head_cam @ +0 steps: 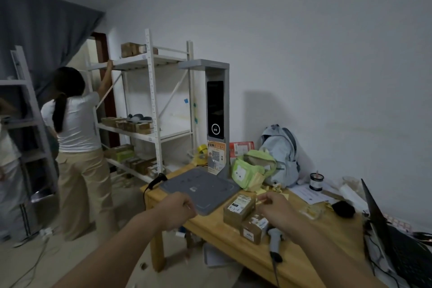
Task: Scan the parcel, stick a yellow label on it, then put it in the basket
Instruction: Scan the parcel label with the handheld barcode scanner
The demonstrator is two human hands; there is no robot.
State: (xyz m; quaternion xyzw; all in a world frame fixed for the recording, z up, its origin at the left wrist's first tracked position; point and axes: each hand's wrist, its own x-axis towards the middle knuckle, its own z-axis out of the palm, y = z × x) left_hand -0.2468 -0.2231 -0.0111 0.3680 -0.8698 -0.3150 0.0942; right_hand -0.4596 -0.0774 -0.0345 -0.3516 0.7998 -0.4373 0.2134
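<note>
Both hands were raised above the wooden table (304, 262). The left hand (174, 211) was loosely clenched; whether it pinched anything could not be told. The right hand (278, 207) had its fingertips pinched on a small yellow label (261, 200). Two brown parcels lay on the table between the hands: the rear parcel (238, 209) beside the grey scanning pad (201, 190), the front parcel (253, 229) touching it. A handheld scanner (274, 241) lay just beside the front parcel
</note>
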